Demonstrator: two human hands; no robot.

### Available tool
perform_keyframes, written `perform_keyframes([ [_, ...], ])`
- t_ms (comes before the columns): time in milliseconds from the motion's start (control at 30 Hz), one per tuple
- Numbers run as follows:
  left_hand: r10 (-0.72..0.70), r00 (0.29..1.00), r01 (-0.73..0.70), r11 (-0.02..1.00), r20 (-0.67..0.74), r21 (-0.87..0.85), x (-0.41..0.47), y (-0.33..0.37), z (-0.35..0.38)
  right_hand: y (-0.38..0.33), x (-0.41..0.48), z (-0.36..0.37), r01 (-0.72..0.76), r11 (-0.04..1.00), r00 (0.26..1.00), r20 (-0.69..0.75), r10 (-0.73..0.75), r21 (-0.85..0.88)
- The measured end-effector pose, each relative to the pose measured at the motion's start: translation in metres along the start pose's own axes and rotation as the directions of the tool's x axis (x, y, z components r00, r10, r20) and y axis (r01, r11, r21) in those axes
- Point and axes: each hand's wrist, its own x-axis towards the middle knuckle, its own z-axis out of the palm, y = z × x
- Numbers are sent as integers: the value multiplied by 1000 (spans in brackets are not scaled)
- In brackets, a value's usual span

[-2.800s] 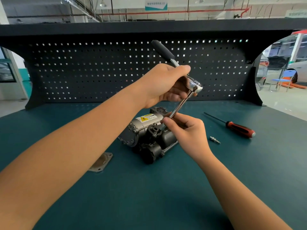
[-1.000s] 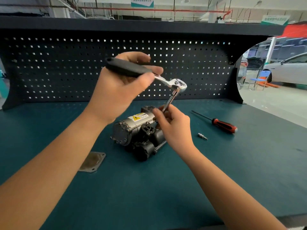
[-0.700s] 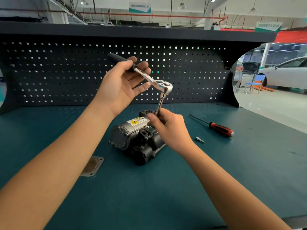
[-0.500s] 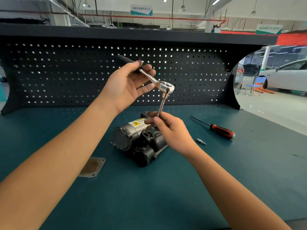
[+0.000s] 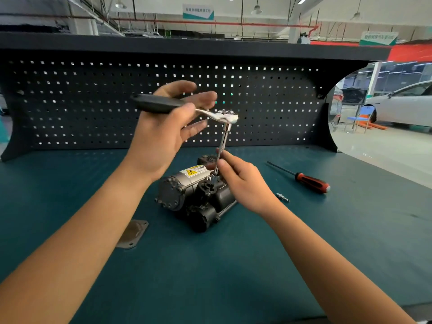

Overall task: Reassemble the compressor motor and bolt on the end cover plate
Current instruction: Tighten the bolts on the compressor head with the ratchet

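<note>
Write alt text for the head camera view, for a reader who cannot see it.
The left hand holds a ratchet wrench whose extension bar reaches down to a compressor motor on a teal workbench; the right hand pinches the bar. A cover plate lies left of it, a screwdriver right.

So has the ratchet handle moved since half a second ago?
Yes. Against the compressor, which lies as before, the ratchet handle has swung round from slanting toward the pegboard to pointing left, pivoting atop the extension.
</note>
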Motion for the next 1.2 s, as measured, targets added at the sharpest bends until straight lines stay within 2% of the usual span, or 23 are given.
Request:
perform_keyframes([
  [67,-105,994,95,973,-36,-210,9,-8,-9,-1,-1,-2,-11,999,999,45,9,44],
  [167,-203,976,152,887,-73,-435,19,-16,-10,0,-1,-2,-8,999,999,45,6,50],
  [333,-363,915,204,790,-173,-579,43,-19,7,-1,3,-1,-28,999,998,60,27,15],
  [467,-419,899,291,789,-127,-540,52,-14,18,0,2,-2,27,999,999,17,-28,44],
  [567,-364,925,271,836,-113,-477,43,-6,21,6,-2,1,99,995,994,-55,-98,23],
  [667,-195,967,143,947,-163,-287,17,-2,22,10,-4,7,97,995,983,-160,-92,27],
  [733,-8,994,-1,997,-113,-77,-7,-2,25,9,-4,10,79,996,973,-219,-68,44],
  [800,208,978,-209,964,20,166,-30,-3,26,7,-4,13,91,995,965,-250,-78,39],
  [833,274,958,-285,928,80,239,-38,-6,25,6,-5,13,100,995,964,-252,-91,23],
  [867,284,955,-297,921,86,251,-44,-8,24,5,-6,13,102,995,965,-244,-97,8],
  [967,142,988,-136,987,-64,90,-42,-8,18,4,-7,9,52,999,989,-141,-50,8],
  [1067,-7,981,-2,999,-194,-46,-21,-10,7,-1,-7,3,44,999,998,-34,-45,-25],
  [1200,-182,951,129,969,-249,-212,12,-16,-4,-7,-7,-3,116,993,993,0,-116,-16],
])
